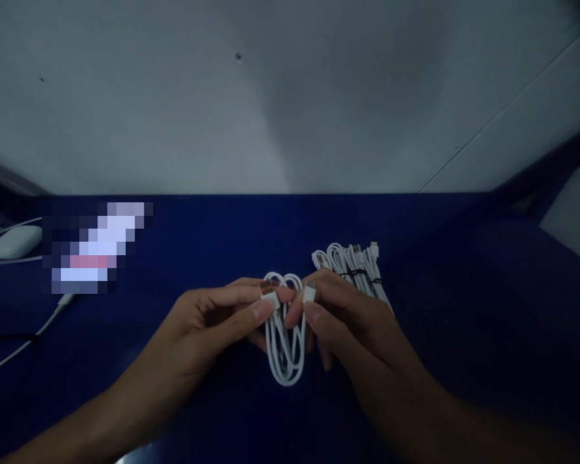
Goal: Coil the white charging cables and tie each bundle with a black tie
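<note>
A white cable (285, 348) folded into long loops hangs between my two hands over the blue table (212, 232). My left hand (207, 319) pinches the end with the wide metal plug between thumb and fingers. My right hand (341, 309) pinches the other end, a small white plug, right beside it. Both hands are closed on the cable. The loops dangle below my fingers toward the near side of the table.
A pile of several coiled white cables (355, 267) bound with dark ties lies just behind my right hand. A white mouse (14, 241) and a thin white cord (24, 338) sit at the left. A pale wall rises behind the table.
</note>
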Demonstrator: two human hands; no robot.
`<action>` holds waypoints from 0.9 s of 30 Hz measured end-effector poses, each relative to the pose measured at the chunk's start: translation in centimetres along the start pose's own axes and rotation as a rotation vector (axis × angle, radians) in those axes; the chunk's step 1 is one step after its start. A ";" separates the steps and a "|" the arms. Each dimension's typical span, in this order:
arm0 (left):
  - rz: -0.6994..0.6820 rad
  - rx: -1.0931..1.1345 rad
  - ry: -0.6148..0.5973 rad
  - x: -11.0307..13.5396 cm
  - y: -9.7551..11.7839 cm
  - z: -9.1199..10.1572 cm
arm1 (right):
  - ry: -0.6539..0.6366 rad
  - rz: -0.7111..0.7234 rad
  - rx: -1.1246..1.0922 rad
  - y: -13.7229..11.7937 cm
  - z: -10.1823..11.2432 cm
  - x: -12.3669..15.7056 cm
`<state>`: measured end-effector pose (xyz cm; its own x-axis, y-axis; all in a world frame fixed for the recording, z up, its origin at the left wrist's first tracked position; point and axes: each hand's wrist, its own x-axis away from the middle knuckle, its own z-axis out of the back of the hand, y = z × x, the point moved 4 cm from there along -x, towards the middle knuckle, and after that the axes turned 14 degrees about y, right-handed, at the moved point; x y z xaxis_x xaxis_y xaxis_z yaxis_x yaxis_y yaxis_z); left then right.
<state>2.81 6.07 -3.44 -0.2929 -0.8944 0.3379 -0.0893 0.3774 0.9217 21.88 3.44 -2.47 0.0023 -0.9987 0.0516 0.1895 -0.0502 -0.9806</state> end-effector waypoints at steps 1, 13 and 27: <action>-0.009 -0.004 0.006 0.0 0.0 0.0 | -0.007 0.006 0.001 0.0 0.0 0.0; -0.035 -0.001 0.012 0.2 0.0 0.3 | 0.021 -0.029 0.008 -1.2 0.2 0.0; 0.025 0.058 0.016 0.0 -0.1 0.1 | -0.057 0.040 0.023 -0.5 -0.1 -0.1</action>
<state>2.68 6.03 -3.58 -0.2807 -0.8881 0.3640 -0.1374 0.4125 0.9005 21.64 3.53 -1.97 0.0660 -0.9975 0.0242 0.2108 -0.0098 -0.9775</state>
